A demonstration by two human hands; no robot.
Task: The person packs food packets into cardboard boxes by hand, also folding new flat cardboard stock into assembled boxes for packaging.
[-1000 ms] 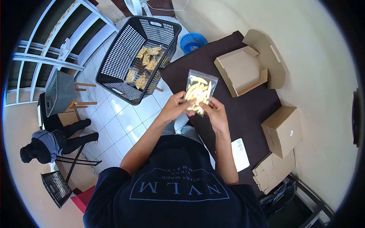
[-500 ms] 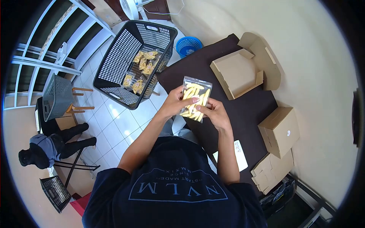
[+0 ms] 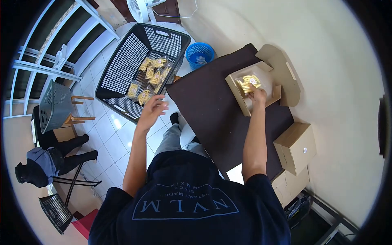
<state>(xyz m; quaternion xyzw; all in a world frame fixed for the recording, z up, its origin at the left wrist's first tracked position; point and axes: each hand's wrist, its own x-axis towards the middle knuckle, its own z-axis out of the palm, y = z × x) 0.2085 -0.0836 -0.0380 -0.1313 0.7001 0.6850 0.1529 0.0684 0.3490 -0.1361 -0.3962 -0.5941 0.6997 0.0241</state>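
Observation:
A clear plastic pack of yellow stick-shaped snacks (image 3: 247, 83) is in my right hand (image 3: 257, 96), over the inside of an open cardboard box (image 3: 267, 77). My fingers grip the pack's near edge, and a round label shows on its front. My left hand (image 3: 152, 111) hangs in the air with its fingers apart and holds nothing. It is close to the near corner of a large dark grey plastic basket (image 3: 122, 61). Several similar snack packs (image 3: 154, 76) lie on the bottom of that basket.
The open box stands on a table with a dark brown cover (image 3: 204, 98). A closed carton (image 3: 296, 147) and flat cardboard (image 3: 290, 185) lie to the right. Beyond are a blue basket (image 3: 200, 55) and a white fan (image 3: 139, 10). A person (image 3: 51, 161) is at the far left.
Both hands were on the pack in front of me. My left hand has let go and moved left toward the basket; my right hand has carried the pack right to the open box.

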